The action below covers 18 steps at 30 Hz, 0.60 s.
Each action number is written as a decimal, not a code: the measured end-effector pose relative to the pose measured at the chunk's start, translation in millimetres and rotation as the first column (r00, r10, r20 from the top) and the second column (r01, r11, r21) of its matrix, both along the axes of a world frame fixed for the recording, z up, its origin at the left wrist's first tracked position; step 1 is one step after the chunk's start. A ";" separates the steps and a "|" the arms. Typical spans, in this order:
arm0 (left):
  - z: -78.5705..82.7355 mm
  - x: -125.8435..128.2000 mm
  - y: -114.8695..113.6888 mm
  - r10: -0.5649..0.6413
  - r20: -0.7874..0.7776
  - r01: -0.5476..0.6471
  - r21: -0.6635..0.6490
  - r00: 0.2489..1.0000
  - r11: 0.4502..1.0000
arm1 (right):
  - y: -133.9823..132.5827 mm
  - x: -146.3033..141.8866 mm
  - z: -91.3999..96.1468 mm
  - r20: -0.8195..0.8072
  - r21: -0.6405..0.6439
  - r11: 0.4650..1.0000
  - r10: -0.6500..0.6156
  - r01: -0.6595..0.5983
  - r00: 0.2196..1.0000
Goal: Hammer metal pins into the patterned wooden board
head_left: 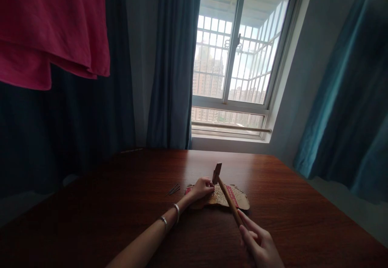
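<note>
We count one hammer [229,198], one flat patterned piece [218,197] and two silvery bracelets [177,211] on our left arm. A few thin dark rods [173,189] lie close together, too small for us to count surely. Our right hand [260,241] is closed around the hammer's wooden handle. Our left hand [203,188] rests over the left part of the piece, fingertips drawn together just beside the hammer's head; we cannot tell what, if anything, they pinch.

The rods lie left of the piece, apart from it, on the reddish-brown surface [285,203]. Beyond stands a barred window [232,53] with blue curtains [175,66] to both sides, and a pink cloth [75,29] hangs at upper left. Our left hand hides some of the piece, and the handle crosses in front of its right part.

The piece lies flat near the middle of the surface, tan with red bands towards both ends, its centre covered in small dark dots, its outline wavy.
</note>
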<state>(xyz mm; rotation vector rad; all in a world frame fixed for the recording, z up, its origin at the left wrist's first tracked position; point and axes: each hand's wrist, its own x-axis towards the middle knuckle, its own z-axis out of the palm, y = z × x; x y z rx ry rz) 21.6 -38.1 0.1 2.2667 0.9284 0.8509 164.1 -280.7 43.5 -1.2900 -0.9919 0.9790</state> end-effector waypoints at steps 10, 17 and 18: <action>9.1 -1.2 -5.9 -0.009 -0.038 0.008 -0.022 0.999 1.000 | 2.4 2.3 -11.8 0.016 0.014 1.000 -0.012 0.012 1.000; 10.4 -0.9 -7.2 -0.001 -0.026 0.001 -0.019 1.000 1.000 | -2.1 1.9 4.5 0.018 -0.005 0.999 0.044 -0.044 0.999; 10.3 -1.0 -7.1 -0.003 -0.023 0.002 -0.022 1.000 1.000 | -1.8 1.6 4.4 0.022 0.002 0.999 0.041 -0.041 0.999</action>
